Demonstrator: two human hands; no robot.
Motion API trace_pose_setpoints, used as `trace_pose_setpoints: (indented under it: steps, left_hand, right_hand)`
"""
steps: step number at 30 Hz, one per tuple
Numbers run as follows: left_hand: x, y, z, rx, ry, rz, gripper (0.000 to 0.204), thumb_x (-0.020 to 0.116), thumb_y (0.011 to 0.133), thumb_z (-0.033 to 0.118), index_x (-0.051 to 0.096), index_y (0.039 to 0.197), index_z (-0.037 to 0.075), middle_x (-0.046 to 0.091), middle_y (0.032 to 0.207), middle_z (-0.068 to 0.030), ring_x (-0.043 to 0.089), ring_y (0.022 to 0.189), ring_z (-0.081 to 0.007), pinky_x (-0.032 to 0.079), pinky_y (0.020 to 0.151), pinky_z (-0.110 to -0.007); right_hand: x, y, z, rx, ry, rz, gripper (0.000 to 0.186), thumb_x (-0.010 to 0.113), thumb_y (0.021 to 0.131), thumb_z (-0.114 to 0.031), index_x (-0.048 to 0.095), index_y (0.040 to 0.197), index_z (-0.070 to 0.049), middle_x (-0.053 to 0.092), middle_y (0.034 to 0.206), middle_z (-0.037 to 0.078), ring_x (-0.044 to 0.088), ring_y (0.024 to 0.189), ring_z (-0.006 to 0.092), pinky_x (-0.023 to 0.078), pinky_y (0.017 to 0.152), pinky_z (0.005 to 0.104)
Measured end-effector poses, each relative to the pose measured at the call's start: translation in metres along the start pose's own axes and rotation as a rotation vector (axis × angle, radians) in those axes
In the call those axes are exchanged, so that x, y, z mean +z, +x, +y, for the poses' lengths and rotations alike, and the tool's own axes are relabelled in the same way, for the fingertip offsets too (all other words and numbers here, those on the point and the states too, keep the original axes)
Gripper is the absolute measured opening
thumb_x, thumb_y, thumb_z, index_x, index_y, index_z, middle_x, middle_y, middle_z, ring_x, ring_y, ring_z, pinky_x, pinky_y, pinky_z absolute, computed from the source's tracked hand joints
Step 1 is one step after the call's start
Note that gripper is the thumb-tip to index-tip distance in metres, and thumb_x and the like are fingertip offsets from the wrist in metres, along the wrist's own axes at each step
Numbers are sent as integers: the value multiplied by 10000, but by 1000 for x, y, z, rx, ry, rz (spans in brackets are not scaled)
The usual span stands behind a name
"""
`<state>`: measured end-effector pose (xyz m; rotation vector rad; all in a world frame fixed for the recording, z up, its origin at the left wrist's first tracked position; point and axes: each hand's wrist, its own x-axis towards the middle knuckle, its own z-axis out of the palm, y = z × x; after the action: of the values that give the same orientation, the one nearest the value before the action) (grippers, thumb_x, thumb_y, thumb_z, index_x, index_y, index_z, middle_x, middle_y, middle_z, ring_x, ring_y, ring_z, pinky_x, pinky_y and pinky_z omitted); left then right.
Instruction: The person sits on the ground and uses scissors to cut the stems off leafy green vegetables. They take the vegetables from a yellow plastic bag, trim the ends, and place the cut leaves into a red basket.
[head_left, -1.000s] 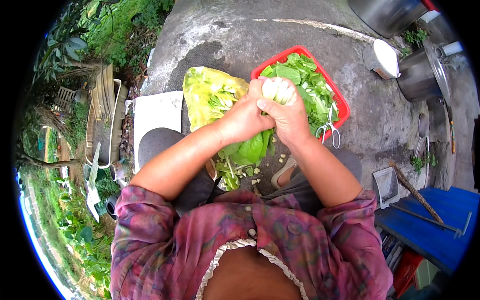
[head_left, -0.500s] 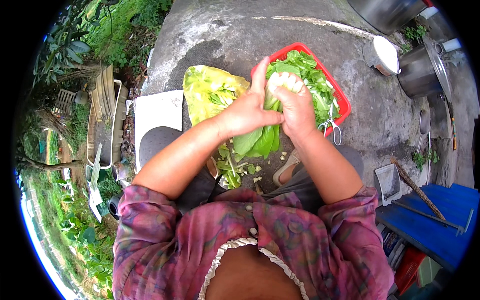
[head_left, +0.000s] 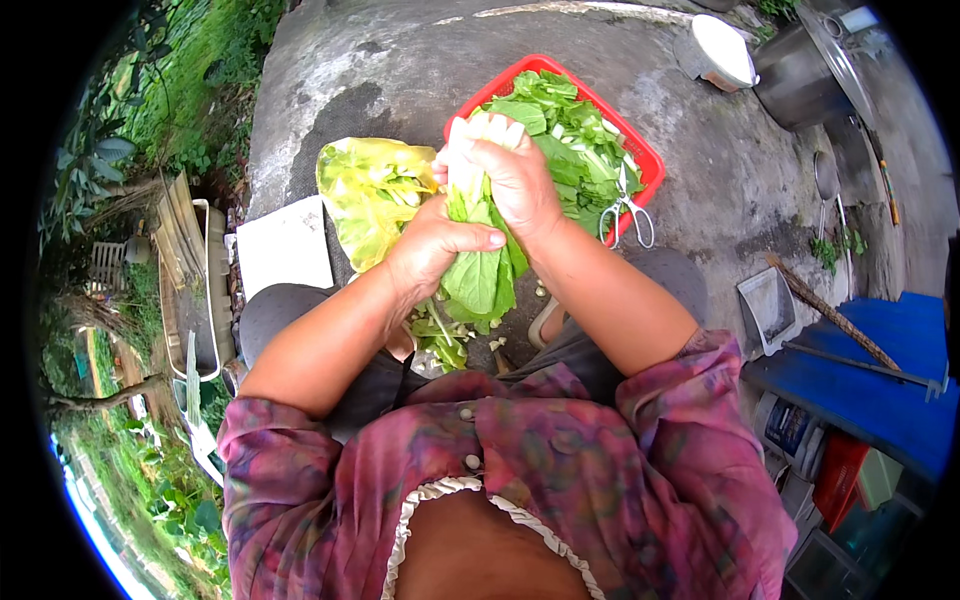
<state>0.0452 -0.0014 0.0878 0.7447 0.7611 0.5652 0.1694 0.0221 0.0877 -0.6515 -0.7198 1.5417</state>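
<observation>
In front of me I hold a bunch of leafy greens (head_left: 478, 280): my right hand (head_left: 510, 180) grips its pale stem end at the top, and my left hand (head_left: 435, 240) grips the leaves below, thumb across them. Behind the bunch a red plastic basket (head_left: 655, 175) holds cut greens (head_left: 580, 150), with steel scissors (head_left: 620, 220) at its near right side. A translucent yellow bag (head_left: 365, 210) with more greens lies left of my hands. Scraps of leaf and stem (head_left: 445, 350) lie on the ground between my legs.
A white board (head_left: 280, 245) lies at left beside a long tub (head_left: 215, 300) and plants. At right stand a white bucket (head_left: 715, 55), a steel pot (head_left: 805, 80), a sieve (head_left: 822, 175), a grey dustpan (head_left: 765, 320), a stick (head_left: 830, 310) and a blue panel (head_left: 895, 400).
My left hand has slid down from the stem end onto the leaves. The bunch and my right hand have moved left relative to the basket. The surroundings have shifted in the view.
</observation>
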Motion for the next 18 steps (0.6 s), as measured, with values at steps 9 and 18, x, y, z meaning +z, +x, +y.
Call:
trace_pose_setpoints:
  steps: [9, 18]
  left_hand:
    - [-45, 12, 0, -125, 204, 233, 288, 663, 685, -33, 620, 969, -20, 652, 837, -85, 630, 695, -180, 506, 664, -294]
    - [-81, 13, 1, -205, 131, 194, 370, 700, 627, -12, 627, 989, 11, 656, 861, -72, 618, 758, -182, 482, 771, -312]
  right_hand:
    - [-199, 12, 16, 101, -1097, 611, 470, 571, 848, -390, 566, 1097, 8, 596, 1078, 161, 552, 1037, 249, 411, 924, 360]
    - [-303, -36, 26, 957, -1763, 896, 565, 541, 831, -254, 309, 1333, -136, 467, 1264, 220, 495, 1145, 348, 362, 963, 448]
